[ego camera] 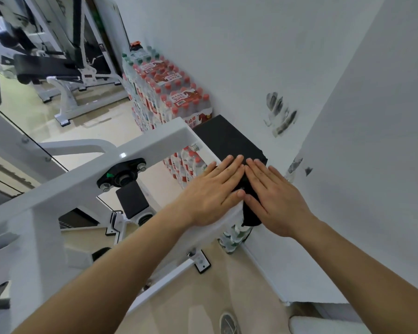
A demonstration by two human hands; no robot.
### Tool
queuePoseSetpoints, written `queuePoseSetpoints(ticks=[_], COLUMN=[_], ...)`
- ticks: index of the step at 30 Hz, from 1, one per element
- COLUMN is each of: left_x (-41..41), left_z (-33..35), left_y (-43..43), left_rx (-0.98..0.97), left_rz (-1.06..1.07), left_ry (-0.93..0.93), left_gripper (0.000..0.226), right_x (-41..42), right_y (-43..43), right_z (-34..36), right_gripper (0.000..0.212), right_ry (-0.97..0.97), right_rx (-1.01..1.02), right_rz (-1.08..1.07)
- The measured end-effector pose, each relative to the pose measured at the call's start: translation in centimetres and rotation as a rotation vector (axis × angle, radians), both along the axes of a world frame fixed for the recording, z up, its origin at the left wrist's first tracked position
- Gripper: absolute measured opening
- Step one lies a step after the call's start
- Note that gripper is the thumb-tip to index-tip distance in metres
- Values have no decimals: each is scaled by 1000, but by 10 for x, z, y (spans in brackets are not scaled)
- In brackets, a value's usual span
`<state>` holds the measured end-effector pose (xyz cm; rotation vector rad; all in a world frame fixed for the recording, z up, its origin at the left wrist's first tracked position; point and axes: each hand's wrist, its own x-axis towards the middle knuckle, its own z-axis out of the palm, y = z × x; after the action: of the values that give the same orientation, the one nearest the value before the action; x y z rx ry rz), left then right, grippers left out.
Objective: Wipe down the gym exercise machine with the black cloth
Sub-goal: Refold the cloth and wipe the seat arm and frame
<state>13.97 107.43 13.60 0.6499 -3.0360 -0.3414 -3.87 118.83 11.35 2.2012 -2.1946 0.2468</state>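
water bottle packs [171, 92] and wall [251, 56] crowd the black cloth [227, 138]

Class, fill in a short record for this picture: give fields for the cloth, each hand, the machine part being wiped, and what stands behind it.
cloth: black fabric cloth, spread on the machine's top beam, one end hanging off the near edge
left hand: left hand, flat, palm down, fingers straight, pressing on the cloth
right hand: right hand, flat, palm down beside the left, also on the cloth
grip: neither hand closes around the cloth
machine part: white painted metal frame beam
behind: shrink-wrapped packs of red-capped water bottles stacked along the scuffed white wall
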Motion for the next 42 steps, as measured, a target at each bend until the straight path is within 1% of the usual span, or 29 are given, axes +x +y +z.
queuePoseSetpoints(ticks=[3, 5, 8, 12, 15, 17, 18, 20, 23, 24, 25, 27, 28, 30, 31, 33, 36, 38, 40, 42], left_x=[5, 8, 8, 8, 9, 10, 13, 24, 56, 68, 79, 96, 103, 118, 126, 145, 181, 212, 241, 253], left_z=[-8, -13, -13, -16, -14, -7, -1, 14, 38, 42, 42, 37, 32, 19, 14, 4, -11, -17, -20, -19], left_y=[-21, -31, -45, -77, -110, -132, -142, -157, -176, -181, -186, -192, -194, -192, -189, -179, -163, -155, -149, -147], left_rx=[-75, -78, -120, -239, -287, -262, -248, -262, -356, -392, -425, -435, -396, -243, -151, 2, 88, 66, 51, 51], left_rz=[16, 64, 133, 176, 244, 274, 283, 310, 381, 388, 386, 384, 380, 383, 397, 444, 474, 463, 494, 533], left_ry=[126, 208, 267, 271, 218, 155, 151, 217, 462, 535, 568, 519, 461, 350, 319, 298, 248, 209, 181, 150], left_gripper=[55, 52, 47, 43, 42, 44, 45, 45, 39, 36, 33, 35, 37, 39, 40, 42, 52, 58, 62, 64], right_x=[0, 0, -2, 6, 16, 23, 27, 38, 56, 62, 69, 85, 92, 100, 103, 110, 133, 157, 182, 194], right_y=[-17, -29, -50, -91, -129, -157, -169, -190, -214, -222, -231, -246, -249, -251, -250, -247, -247, -249, -248, -246], right_z=[3, 5, 11, 22, 25, 29, 32, 38, 55, 59, 61, 57, 53, 41, 34, 23, 20, 20, 19, 17], right_gripper=[65, 58, 60, 71, 62, 59, 57, 48, 33, 35, 39, 44, 45, 50, 55, 62, 69, 76, 77, 76], right_ry=[-22, 3, 74, 154, 160, 167, 176, 172, 32, -4, -20, -57, -108, -230, -218, -147, -132, -115, -99, -90], right_rx=[-64, -90, -54, 57, 111, 91, 62, -41, -296, -353, -369, -295, -202, 31, 127, 240, 307, 334, 362, 360], right_rz=[8, 32, 80, 95, 69, 60, 67, 90, 73, 64, 68, 116, 134, 151, 162, 202, 260, 329, 419, 485])
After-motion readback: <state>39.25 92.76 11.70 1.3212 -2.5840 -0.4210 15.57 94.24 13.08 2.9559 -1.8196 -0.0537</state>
